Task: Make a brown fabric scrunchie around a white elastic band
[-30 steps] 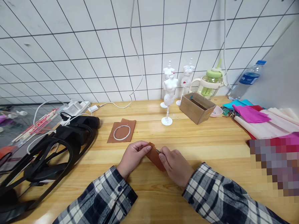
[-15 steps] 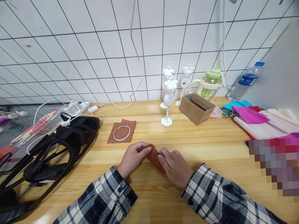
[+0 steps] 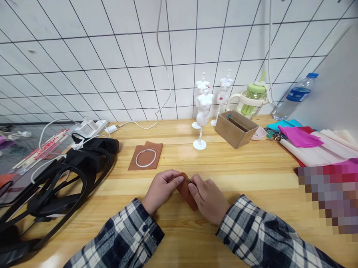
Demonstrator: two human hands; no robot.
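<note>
Centrally, low over the pale wooden surface, the left hand and right hand meet on a small folded piece of rust-brown fabric, fingers of both closed on its upper edge, pinching it between them. Further back lie a flat brown cloth square with a white wire ring on it, three white miniature dress forms and an open cardboard box. Risk, as judged: the pinch is narrow and at one edge only, so the fold could slip loose or spring open if either hand eases.
</note>
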